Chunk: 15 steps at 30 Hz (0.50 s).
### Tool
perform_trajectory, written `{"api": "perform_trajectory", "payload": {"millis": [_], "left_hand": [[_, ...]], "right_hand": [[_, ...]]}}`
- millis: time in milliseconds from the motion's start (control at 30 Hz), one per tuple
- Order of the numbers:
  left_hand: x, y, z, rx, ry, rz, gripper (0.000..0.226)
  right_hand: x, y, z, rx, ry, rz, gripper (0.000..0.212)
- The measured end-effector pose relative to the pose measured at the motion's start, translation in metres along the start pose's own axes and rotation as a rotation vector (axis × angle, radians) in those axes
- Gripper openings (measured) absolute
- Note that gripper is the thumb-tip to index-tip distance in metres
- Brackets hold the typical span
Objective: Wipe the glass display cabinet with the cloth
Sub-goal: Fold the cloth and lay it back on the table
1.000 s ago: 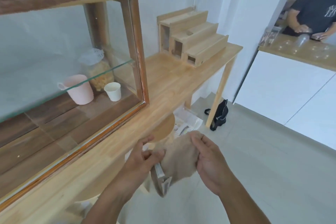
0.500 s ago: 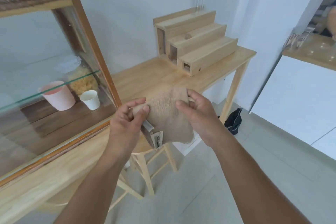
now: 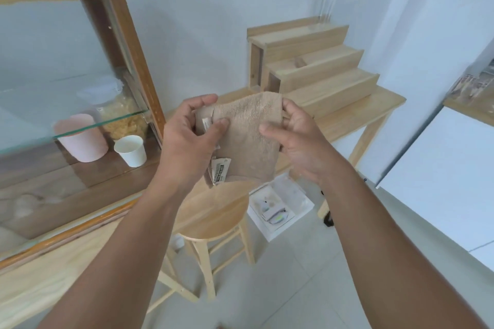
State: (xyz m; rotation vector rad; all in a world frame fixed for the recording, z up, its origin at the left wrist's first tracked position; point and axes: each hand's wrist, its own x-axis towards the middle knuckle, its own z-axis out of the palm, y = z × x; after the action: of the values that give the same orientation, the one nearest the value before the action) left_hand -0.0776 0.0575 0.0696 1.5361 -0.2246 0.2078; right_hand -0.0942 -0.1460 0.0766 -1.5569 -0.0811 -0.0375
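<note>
Two hands share one cloth, and that is all you have to manage for now. Far left, the glass display cabinet (image 3: 66,93) stands on the left end of the desk (image 3: 347,117), its wood-framed front pane facing you; behind the glass a pink cup (image 3: 81,139), a white paper cup (image 3: 131,150) and a jar of snacks (image 3: 123,117) sit near its right front corner. The panes are hard and breakable, so press flat and evenly and keep clear of the frame's edges.

Your left hand (image 3: 187,139) is closed on the cloth's left edge, thumb pressed on its front near the sewn-in label, fingers curled behind. The cloth (image 3: 248,136) hangs between your hands in the air, in front of the desk's front edge and above the stool (image 3: 213,214), well apart from the glass. It looks like light, soft terry: limp, easy to bunch, unlikely to slip. The dangling tags at its lower left corner could drag on the pane, so fold them inward.

Your right hand (image 3: 296,141) pinches the cloth's upper right corner between fingertips and thumb, the remaining fingers loosely spread.

A sensible hold for wiping is a folded pad gripped in one palm, thick enough to cushion your knuckles. Further right, the stepped wooden shelf (image 3: 312,67) occupies the desk's right end.
</note>
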Motion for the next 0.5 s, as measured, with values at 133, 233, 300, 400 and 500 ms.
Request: {"api": "perform_trajectory", "payload": {"millis": [133,233,300,400,500], "left_hand": [[0.032,-0.017,0.004,0.023,0.157,0.042,0.025],[0.05,-0.026,0.009,0.03,0.211,0.055,0.022],[0.06,-0.032,0.009,0.048,0.219,0.047,0.02],[0.074,-0.042,0.007,0.128,0.206,0.021,0.017],[0.087,-0.048,0.005,0.221,0.233,-0.011,0.015]], "right_hand": [[0.026,0.0,0.001,-0.239,0.102,-0.04,0.024],[0.046,0.0,0.007,-0.4,0.244,-0.091,0.025],[0.057,0.003,0.011,-0.459,0.309,-0.133,0.041],[0.071,0.006,0.014,-0.448,0.376,-0.172,0.046],[0.084,0.013,0.016,-0.452,0.421,-0.208,0.03]]}}
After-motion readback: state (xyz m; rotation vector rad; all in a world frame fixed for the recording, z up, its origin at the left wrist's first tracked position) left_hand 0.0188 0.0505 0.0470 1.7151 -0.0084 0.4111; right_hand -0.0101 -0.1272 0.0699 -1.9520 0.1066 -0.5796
